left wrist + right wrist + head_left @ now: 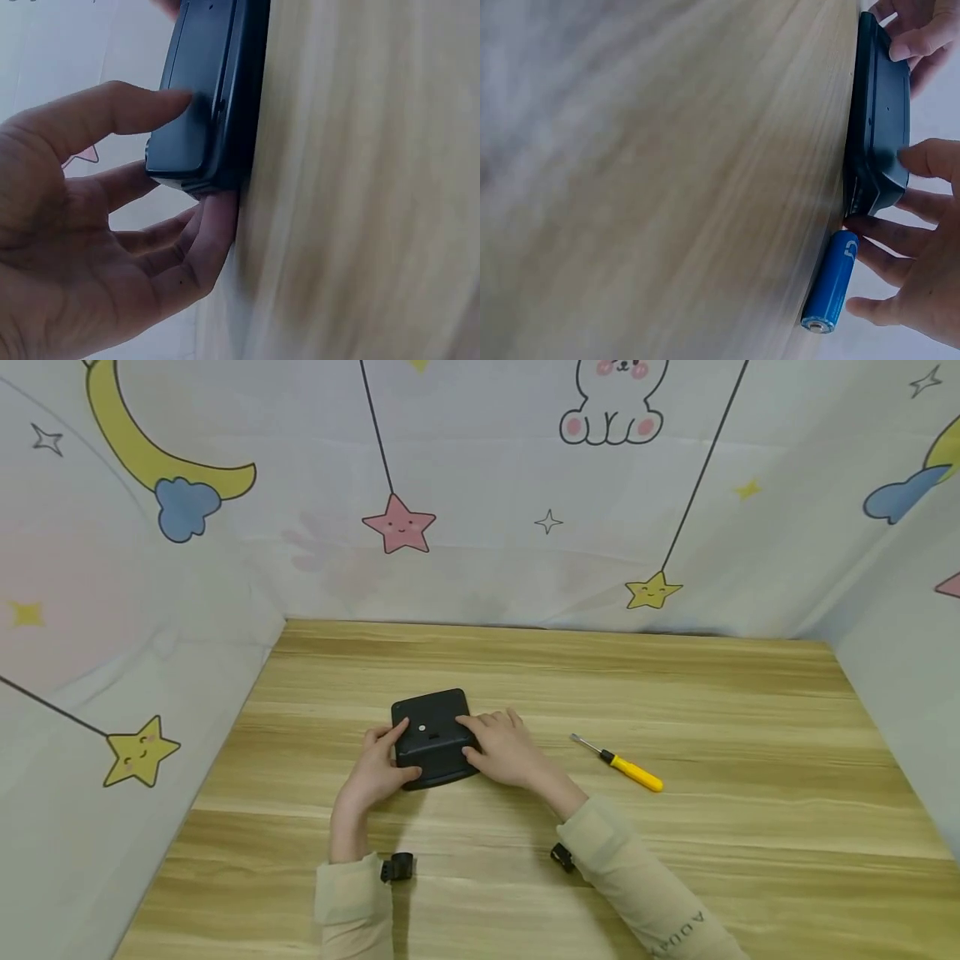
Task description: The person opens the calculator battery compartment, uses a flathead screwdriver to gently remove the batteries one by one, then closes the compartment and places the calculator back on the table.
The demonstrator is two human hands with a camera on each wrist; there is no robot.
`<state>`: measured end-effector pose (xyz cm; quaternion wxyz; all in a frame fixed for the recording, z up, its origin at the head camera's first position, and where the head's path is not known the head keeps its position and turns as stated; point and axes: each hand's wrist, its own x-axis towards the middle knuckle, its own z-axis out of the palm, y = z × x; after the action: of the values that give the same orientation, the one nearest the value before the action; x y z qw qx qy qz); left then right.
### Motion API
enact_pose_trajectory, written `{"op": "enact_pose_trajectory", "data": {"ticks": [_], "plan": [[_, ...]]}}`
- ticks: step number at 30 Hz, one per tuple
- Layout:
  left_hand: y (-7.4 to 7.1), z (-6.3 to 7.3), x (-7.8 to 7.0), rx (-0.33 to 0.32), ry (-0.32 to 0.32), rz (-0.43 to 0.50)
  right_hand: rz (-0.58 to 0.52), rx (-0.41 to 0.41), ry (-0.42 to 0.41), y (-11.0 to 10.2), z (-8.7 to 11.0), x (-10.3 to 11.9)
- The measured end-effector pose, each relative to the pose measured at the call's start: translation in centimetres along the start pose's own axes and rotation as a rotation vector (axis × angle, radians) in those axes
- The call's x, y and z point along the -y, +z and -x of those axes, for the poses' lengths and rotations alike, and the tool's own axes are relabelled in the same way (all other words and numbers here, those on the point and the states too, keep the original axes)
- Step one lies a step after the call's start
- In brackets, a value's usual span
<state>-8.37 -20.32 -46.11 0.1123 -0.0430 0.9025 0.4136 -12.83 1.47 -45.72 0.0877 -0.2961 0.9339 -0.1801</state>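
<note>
A black plastic device (438,710) with a raised, wedge-shaped back lies on the table; a small pale round spot and a slot show on its upper face. My left hand (371,775) grips its left side, thumb on the sloped near face and other fingers at the edge and top. From the right, my right hand (508,752) holds the opposite side, thumb at the near face. In the right wrist view a blue cylindrical battery (831,281) lies beside the device, close to the right fingers. The head view does not show the battery.
To the right of the hands lies a screwdriver (633,771) with a yellow handle, its tip facing away to the left. The wood-grain table (712,693) meets a printed cloth backdrop (487,585) at the back and sides.
</note>
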Motion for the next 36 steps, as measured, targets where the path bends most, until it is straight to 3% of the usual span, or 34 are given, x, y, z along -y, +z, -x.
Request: {"op": "enact_pose_trajectory", "data": {"ticks": [5, 10, 15, 20, 25, 36], "plan": [[-0.2, 0.0, 0.0, 0.022, -0.004, 0.096, -0.061, -0.016, -0.012, 0.1, 0.0, -0.1], [-0.6, 0.2, 0.5, 0.034, 0.041, 0.118, -0.188, -0.081, -0.025, 0.2, -0.1, -0.2], [-1.3, 0.8, 1.0, 0.061, 0.07, 0.158, -0.323, -0.179, 0.018, 0.3, -0.3, -0.1], [-2.1, 1.4, 1.3, 0.082, 0.094, 0.211, -0.381, -0.223, 0.055, 0.1, -0.2, 0.0], [-2.8, 1.6, 1.3, 0.049, 0.133, 0.266, -0.391, -0.26, 0.05, -0.1, -0.3, -0.2], [-3.2, 2.0, 0.5, 0.001, 0.128, 0.471, -0.488, -0.38, 0.006, -0.3, -0.1, 0.1]]}}
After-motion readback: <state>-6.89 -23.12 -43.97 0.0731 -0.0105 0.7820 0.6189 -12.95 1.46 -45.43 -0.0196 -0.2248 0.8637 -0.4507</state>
